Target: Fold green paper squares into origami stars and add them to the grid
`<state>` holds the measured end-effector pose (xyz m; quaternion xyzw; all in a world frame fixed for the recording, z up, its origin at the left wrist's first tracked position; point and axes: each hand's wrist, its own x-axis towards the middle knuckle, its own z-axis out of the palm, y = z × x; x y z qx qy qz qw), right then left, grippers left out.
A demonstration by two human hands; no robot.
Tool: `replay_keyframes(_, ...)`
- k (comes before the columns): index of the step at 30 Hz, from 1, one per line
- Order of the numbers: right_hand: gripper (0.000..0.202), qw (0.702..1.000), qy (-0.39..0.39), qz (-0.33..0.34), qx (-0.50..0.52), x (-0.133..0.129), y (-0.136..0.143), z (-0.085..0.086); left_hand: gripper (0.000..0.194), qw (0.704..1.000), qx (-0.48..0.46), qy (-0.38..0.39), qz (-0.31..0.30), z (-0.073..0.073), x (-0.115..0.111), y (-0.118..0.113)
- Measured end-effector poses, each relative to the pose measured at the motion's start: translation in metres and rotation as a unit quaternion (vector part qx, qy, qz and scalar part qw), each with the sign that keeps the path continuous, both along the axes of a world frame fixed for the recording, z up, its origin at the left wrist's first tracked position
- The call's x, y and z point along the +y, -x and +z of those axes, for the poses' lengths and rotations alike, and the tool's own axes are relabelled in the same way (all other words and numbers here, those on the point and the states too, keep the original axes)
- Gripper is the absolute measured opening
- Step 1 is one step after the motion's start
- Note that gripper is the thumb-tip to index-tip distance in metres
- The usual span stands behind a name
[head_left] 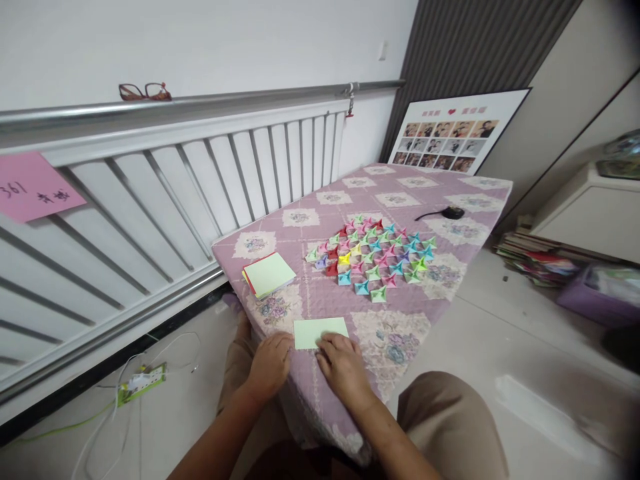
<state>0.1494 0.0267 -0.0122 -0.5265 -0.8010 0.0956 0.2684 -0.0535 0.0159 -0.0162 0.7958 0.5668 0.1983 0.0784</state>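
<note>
A light green sheet of paper [313,329], in an oblong shape as if folded in half, lies near the front end of the cloth-covered table. My left hand [273,360] is closed, its bent fingertips at the sheet's left edge. On the near right part of the paper, the fingers and thumb of my right hand [343,363] are bent together and grip its near edge, covering that corner. Just beyond to the left lies a stack of coloured square paper [271,273] with light green on top. Farther back, many small folded paper pieces [373,257] stand in close rows.
A patterned purple tablecloth [325,393] covers the narrow table. A dark object with a handle [453,213] lies at the back right. Along the left runs a white railing [270,163] with glasses [145,92] on it. A power strip [143,383] and cables lie on the floor.
</note>
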Motion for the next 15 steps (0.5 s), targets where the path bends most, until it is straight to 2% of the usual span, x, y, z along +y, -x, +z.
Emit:
replay_keyframes(3,0.021,1.0,-0.002,0.0,0.0,-0.001,-0.002,0.001,0.022,1.0,0.014,-0.005,0.016,0.006,0.005,-0.008)
replay_keyframes(10,0.021,1.0,0.001,0.005,0.002,-0.001,-0.002,0.001,0.021,0.984,0.151,0.038,-0.08,0.023,0.018,-0.025)
replay_keyframes(15,0.021,1.0,-0.004,0.006,0.005,-0.002,-0.003,0.002,0.018,0.967,0.226,0.041,-0.107,0.031,0.021,-0.03)
